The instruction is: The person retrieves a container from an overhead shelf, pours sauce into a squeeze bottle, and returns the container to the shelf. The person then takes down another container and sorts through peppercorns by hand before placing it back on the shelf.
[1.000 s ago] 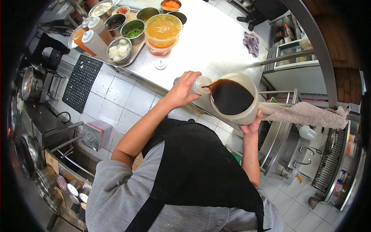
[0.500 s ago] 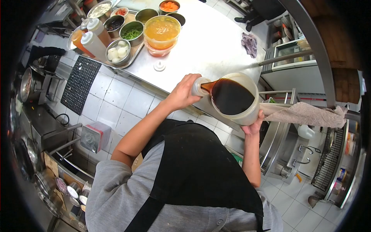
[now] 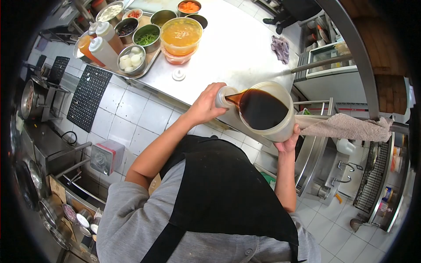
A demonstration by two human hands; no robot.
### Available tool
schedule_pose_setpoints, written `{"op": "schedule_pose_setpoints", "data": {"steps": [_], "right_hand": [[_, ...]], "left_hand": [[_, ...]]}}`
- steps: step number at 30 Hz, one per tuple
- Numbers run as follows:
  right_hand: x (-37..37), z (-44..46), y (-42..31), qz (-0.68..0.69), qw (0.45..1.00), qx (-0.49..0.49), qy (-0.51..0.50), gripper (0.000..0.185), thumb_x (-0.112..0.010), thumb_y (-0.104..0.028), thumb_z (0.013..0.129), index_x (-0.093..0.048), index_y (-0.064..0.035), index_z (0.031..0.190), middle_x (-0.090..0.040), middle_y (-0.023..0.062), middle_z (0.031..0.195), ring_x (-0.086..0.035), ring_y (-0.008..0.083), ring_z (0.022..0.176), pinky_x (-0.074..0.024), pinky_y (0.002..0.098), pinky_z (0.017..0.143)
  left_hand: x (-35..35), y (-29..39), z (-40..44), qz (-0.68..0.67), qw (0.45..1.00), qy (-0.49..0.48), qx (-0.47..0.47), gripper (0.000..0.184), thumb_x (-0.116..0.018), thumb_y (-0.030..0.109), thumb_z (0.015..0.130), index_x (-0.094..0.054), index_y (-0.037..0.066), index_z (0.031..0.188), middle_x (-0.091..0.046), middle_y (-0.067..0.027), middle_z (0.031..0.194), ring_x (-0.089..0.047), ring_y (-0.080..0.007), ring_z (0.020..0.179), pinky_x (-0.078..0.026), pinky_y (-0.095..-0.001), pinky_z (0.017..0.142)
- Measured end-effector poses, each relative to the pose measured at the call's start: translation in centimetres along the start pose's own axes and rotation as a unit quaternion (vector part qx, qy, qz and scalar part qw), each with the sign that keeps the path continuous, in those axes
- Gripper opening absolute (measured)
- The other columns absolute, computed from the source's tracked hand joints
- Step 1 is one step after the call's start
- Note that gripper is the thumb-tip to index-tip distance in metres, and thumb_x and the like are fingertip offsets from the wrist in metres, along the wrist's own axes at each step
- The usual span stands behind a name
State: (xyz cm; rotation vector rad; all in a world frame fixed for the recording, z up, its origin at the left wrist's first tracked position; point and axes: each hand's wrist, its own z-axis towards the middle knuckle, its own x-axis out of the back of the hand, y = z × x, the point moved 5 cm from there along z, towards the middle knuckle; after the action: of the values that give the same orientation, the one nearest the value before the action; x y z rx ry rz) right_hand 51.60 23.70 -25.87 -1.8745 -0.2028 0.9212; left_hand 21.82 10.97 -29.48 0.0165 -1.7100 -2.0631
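My left hand [image 3: 205, 105] is wrapped around a squeeze bottle [image 3: 222, 98], its open mouth facing the tub. Under a tilted, cloudy plastic tub [image 3: 283, 127], my right hand [image 3: 289, 140] grips the base and side. Dark brown liquid [image 3: 264, 109] lies in the tub, and a thin stream runs from its lip into the bottle's mouth. A white nozzle cap [image 3: 178, 75] sits on the steel table [image 3: 232, 48] beyond my left hand. The bottle's lower part is hidden by my fingers.
At the back left, a tray [image 3: 151, 59] carries steel containers and squeeze bottles [image 3: 103, 50]. Beside it stand stacked tubs with orange liquid [image 3: 180, 35]. A cloth [image 3: 280, 49] lies at the table's right; a towel [image 3: 346, 127] hangs on a rail near my right hand.
The liquid keeps streaming from the tub into the bottle, with both hands nearly still. The view has shifted slightly. A person's dark-clothed leg at the far left has gone from view.
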Motion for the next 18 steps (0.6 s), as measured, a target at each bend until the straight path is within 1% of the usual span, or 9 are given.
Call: {"op": "schedule_pose_setpoints", "data": {"steps": [4,7,18], "right_hand": [[-0.08,-0.03,-0.15,-0.008,1.0,0.0,0.001,0.09,-0.065,-0.065,0.088,-0.041,-0.0052,0.152,-0.049,0.0155,0.151,-0.05,0.0317,0.136,-0.0423,0.0489,0.114],[-0.29,0.09,-0.26,-0.01,1.0,0.003,-0.005,0.091,-0.065,-0.065,0.088,-0.04,-0.0048,0.152,-0.049,0.0157,0.152,-0.05,0.0318,0.136,-0.0422,0.0487,0.114],[-0.75,0.22,-0.86,-0.026,1.0,0.008,-0.002,0.093,-0.064,-0.067,0.088,-0.04,-0.0039,0.152,-0.048,0.0158,0.152,-0.051,0.0317,0.136,-0.0424,0.0487,0.114]], "left_hand": [[-0.03,-0.25,-0.05,-0.004,1.0,0.006,-0.007,0.068,-0.079,0.008,0.072,-0.051,0.0,0.133,-0.06,-0.0215,0.123,-0.06,-0.0365,0.119,-0.048,-0.041,0.103],[0.04,-0.21,-0.06,-0.011,1.0,0.003,0.009,0.067,-0.079,0.008,0.073,-0.051,0.0,0.133,-0.061,-0.021,0.123,-0.061,-0.0357,0.117,-0.048,-0.0406,0.101],[0.16,-0.31,-0.09,-0.015,1.0,-0.002,0.011,0.066,-0.08,0.01,0.073,-0.052,0.0,0.132,-0.062,-0.0201,0.121,-0.063,-0.0341,0.115,-0.049,-0.04,0.101]]}}
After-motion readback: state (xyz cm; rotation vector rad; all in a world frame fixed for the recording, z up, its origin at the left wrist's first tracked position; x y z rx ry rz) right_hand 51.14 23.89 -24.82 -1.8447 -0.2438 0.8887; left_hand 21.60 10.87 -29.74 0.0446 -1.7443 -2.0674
